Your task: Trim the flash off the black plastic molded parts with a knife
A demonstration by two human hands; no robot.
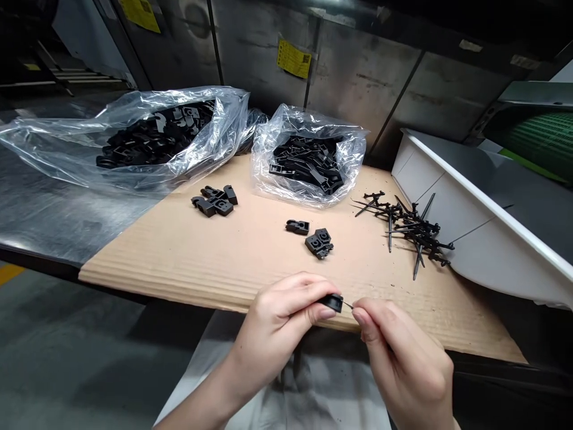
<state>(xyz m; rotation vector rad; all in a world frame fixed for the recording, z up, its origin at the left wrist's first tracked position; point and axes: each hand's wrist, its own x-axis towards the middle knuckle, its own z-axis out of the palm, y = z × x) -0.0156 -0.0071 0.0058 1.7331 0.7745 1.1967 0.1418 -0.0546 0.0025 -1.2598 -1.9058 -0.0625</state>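
The left hand [275, 319] has its thumb and fingers pressed together around a small black piece [332, 303], held just above the near edge of a cardboard sheet [264, 257]. At the piece's four o'clock, the right hand [409, 355] pinches a thin dark pin [348, 305] between thumb and index finger; the pin's far end meets the piece, though whether it goes inside I cannot tell. Close by at twelve o'clock from the held piece sits a tight group of black blocks [319, 243], touching one another, with a single black block [297, 227] just apart from them at eleven. Further off, between ten and eleven, lies a cluster of similar parts [215, 201]. Between one and two, black branched sticks [421, 236] lie tangled beside a white bin [425, 167] at two o'clock. Beyond, a clear bag [264, 161] of long black parts [308, 158] stands at twelve, and a larger bag [199, 158] full of black pieces [152, 140] at ten, partly on the metal desk [49, 221].
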